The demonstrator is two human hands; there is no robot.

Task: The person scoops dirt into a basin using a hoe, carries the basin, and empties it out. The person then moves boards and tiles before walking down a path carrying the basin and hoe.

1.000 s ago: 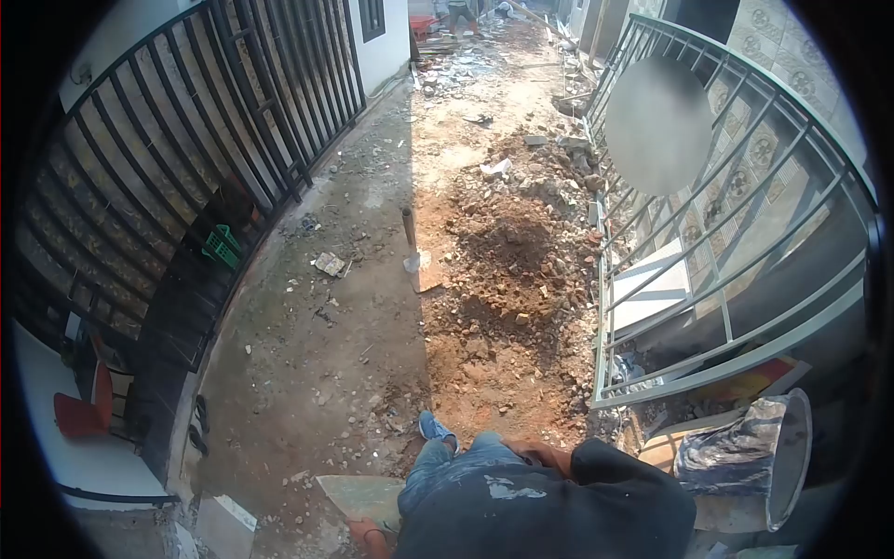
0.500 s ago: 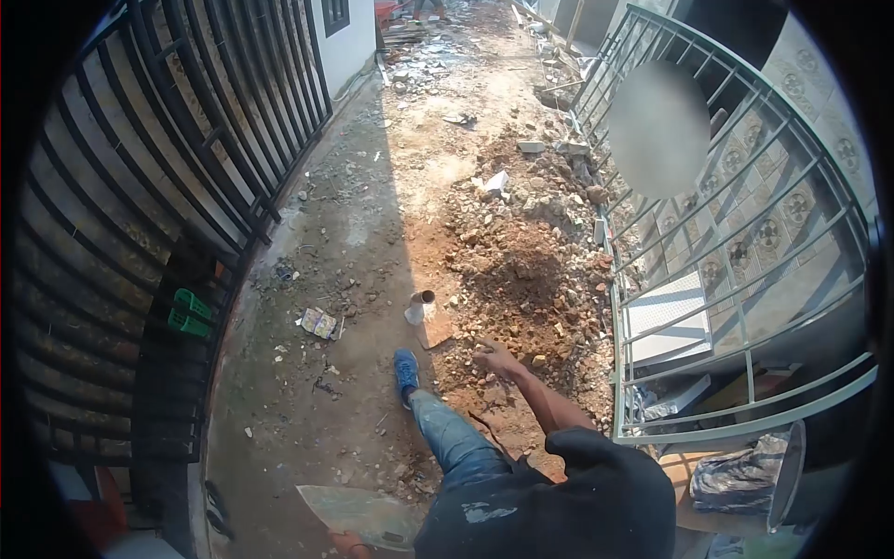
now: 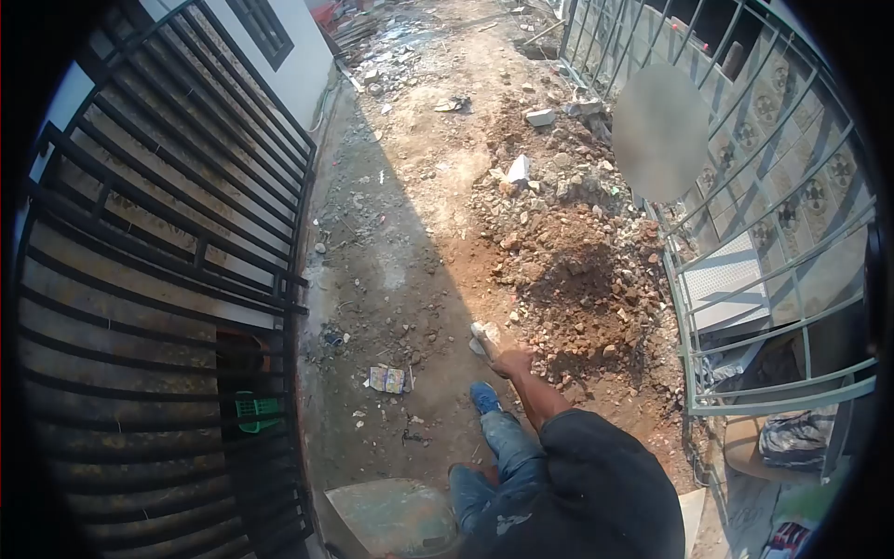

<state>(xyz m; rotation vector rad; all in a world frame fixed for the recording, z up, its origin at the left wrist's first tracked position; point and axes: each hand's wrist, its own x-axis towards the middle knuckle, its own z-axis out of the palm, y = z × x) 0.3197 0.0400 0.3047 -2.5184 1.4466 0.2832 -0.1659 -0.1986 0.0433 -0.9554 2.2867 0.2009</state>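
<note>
My right hand reaches down to the dirt ahead of my blue shoe. Its fingers look closed at a small pale object on the ground; what they grip is partly hidden by the hand. My left hand is out of sight. A pale, curved-edged sheet or pan lies at the bottom, left of my knee.
Rubble and reddish soil are heaped right of my hand. A black barred gate stands at left, a pale green railing at right. A colourful flat scrap and a white chunk lie on the ground.
My right hand has moved forward and down, onto the spot where a dark-ended pale object and an orange-brown flat piece lay. My left hand has gone out of view. The view has shifted left.
</note>
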